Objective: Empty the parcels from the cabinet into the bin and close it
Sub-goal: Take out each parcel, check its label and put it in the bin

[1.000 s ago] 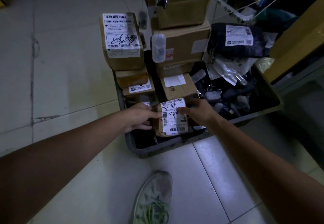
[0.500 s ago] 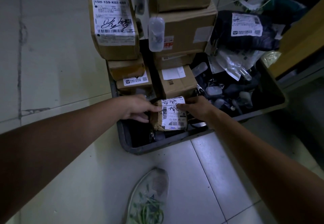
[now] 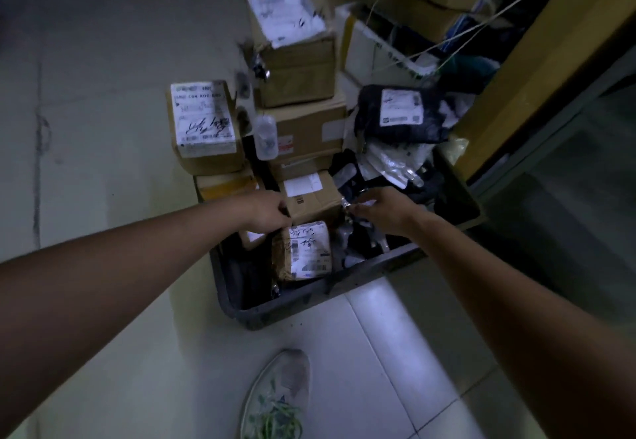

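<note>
A dark grey bin [image 3: 309,301] stands on the tiled floor, packed with parcels. A small brown parcel with a white label [image 3: 303,253] lies at the bin's near end, and no hand touches it. My left hand [image 3: 268,211] hovers just above and left of it, fingers loosely curled and holding nothing. To the parcel's upper right is my right hand [image 3: 378,211], relaxed over dark bagged items, with nothing plainly held. Behind the hands sits a cardboard box [image 3: 309,194]. The yellow cabinet [image 3: 537,60] rises at the right.
Tall stacks of cardboard boxes [image 3: 296,74] and a labelled box [image 3: 203,129] fill the bin's far side. A black bagged parcel [image 3: 399,115] lies on top at the right. White cords [image 3: 457,36] hang across the back. My shoe [image 3: 278,394] is near the bin's front.
Both hands let go of the small labelled parcel and lifted away from it; it now rests in the bin. The view tilted up slightly.
</note>
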{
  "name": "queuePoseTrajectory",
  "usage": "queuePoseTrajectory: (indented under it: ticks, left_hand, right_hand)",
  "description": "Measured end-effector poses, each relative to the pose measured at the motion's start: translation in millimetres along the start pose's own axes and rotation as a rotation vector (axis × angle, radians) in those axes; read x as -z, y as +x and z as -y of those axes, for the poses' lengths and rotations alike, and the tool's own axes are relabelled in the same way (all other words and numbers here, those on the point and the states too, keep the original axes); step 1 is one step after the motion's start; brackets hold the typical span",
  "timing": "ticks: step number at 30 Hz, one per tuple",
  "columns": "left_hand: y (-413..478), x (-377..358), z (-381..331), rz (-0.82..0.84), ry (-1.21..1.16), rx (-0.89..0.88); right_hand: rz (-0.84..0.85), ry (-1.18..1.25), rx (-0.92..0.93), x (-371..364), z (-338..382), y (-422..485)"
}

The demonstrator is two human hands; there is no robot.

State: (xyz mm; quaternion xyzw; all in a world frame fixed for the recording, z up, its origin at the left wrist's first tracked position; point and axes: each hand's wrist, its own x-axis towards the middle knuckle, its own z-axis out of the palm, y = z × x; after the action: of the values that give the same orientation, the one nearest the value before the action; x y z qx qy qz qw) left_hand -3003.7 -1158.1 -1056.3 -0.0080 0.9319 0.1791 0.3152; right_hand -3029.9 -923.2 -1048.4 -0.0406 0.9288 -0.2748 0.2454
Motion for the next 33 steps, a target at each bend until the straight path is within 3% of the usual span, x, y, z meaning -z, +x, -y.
queuePoseTrajectory:
  ticks: [6,14,25,33]
  left_hand:
    - [-36.5,51.4,-76.4,-0.068,0.218,-0.124]
    - [-83.2,66.3,-259.1,-0.134,0.312,-0.363]
    - [-180.0,-44.2,-563.9,-0.065,0.469,-0.731]
    - [-258.8,-164.3,-719.3,0.033,0.53,-0.968]
  right_hand:
    - [-0.126,-0.02,-0.056,100.1,-24.9,-84.2]
    - [-0.362,0.068,-0.271,220.9,-152.1,-263.2]
    - [-0.663,0.189,-0.652,272.9,-325.4,-527.7]
    - [-0.816,0.27,-0.794,265.6,-408.7,-661.0]
